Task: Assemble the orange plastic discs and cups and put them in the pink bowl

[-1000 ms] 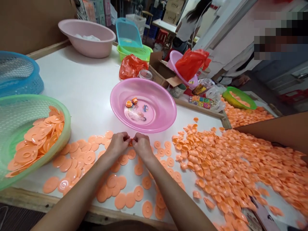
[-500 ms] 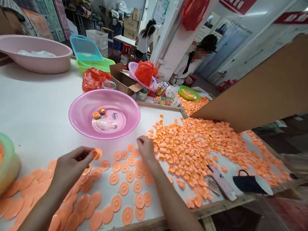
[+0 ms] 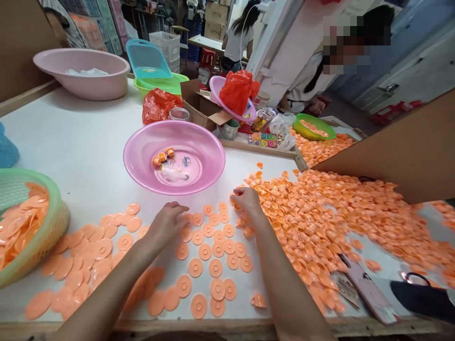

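My left hand (image 3: 166, 221) hovers over flat orange discs (image 3: 205, 252), its fingers stretched to the right and slightly blurred, with nothing visible in them. These discs, each with a raised ring, lie spread across the white table. At the left edge of a heap of small orange cup-shaped pieces (image 3: 295, 213), my right hand (image 3: 248, 200) has its fingers curled and pinched on one such piece, partly hidden by the fingers. Beyond both hands stands a pink basin (image 3: 142, 170) with several small orange pieces (image 3: 162, 157) inside.
On the left is a green basket (image 3: 57, 218) of orange discs. A phone (image 3: 369, 289) and a black mask (image 3: 423, 296) lie at the right front. A cardboard box (image 3: 199, 106), red bags (image 3: 161, 105) and a cardboard panel (image 3: 398, 151) stand farther back. Another person (image 3: 305, 78) is beyond the table.
My left hand has moved right, and the orange piece it held is gone from its fingers. One more orange piece shows in the basin. The view has shifted left.
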The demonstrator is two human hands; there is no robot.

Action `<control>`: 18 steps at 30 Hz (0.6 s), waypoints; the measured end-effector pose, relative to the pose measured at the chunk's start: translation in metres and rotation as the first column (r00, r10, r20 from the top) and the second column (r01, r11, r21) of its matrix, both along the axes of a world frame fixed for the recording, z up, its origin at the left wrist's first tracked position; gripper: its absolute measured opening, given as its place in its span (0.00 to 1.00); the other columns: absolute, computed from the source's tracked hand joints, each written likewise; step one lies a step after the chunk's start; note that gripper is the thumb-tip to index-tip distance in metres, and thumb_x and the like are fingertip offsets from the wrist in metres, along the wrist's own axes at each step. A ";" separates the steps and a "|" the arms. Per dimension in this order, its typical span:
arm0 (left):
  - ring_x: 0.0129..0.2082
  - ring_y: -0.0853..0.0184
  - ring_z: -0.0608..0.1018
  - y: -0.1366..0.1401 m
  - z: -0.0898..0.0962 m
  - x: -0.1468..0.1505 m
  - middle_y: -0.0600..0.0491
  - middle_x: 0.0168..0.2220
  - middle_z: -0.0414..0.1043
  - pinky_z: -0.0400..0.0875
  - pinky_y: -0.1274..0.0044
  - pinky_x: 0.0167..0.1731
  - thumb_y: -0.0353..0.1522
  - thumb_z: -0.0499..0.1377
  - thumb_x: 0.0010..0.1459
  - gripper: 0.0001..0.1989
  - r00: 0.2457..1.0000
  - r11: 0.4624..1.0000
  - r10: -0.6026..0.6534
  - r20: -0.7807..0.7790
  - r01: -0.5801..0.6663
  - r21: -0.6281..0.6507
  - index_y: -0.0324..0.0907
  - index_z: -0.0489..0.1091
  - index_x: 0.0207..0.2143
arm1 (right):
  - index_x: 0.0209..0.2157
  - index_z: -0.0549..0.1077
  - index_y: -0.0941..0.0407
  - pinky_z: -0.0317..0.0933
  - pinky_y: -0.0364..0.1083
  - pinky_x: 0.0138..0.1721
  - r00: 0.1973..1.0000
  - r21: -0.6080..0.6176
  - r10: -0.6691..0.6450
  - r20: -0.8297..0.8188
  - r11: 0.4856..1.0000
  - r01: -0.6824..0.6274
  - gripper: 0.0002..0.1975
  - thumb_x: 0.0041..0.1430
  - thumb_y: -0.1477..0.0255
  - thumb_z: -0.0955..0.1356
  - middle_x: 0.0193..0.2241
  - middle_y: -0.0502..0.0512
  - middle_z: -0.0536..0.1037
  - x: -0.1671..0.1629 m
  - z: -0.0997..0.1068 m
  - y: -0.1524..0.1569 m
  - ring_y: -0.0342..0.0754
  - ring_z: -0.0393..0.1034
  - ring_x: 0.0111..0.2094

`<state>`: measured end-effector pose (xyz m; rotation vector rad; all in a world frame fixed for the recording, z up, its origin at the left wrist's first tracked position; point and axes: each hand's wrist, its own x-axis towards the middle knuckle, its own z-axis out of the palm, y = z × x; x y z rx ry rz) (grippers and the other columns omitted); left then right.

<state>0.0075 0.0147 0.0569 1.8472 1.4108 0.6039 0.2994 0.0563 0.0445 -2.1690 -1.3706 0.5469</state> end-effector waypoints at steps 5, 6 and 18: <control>0.42 0.59 0.75 0.007 -0.030 -0.008 0.50 0.37 0.75 0.69 0.71 0.41 0.31 0.56 0.54 0.13 0.991 0.998 0.008 -0.137 0.000 0.059 0.45 0.79 0.37 | 0.33 0.81 0.60 0.64 0.43 0.29 0.995 0.091 -0.053 -0.085 0.994 0.061 0.11 0.50 0.67 0.71 0.27 0.55 0.81 -0.013 0.017 -0.005 0.46 0.73 0.26; 0.41 0.60 0.75 0.009 -0.030 -0.012 0.50 0.38 0.75 0.69 0.71 0.41 0.32 0.55 0.55 0.13 0.991 0.998 0.042 -0.131 -0.036 0.044 0.45 0.79 0.38 | 0.33 0.81 0.60 0.64 0.43 0.28 0.991 0.109 -0.032 -0.132 0.993 0.047 0.12 0.51 0.66 0.70 0.27 0.55 0.81 -0.024 0.019 -0.008 0.46 0.72 0.25; 0.35 0.63 0.76 0.004 -0.022 -0.008 0.52 0.32 0.79 0.66 0.73 0.39 0.31 0.58 0.52 0.07 0.988 0.983 0.142 -0.067 -0.149 -0.107 0.45 0.78 0.31 | 0.23 0.78 0.54 0.61 0.41 0.29 0.902 0.013 0.289 -0.321 0.953 -0.301 0.06 0.51 0.71 0.70 0.21 0.49 0.78 -0.146 -0.011 -0.045 0.45 0.71 0.26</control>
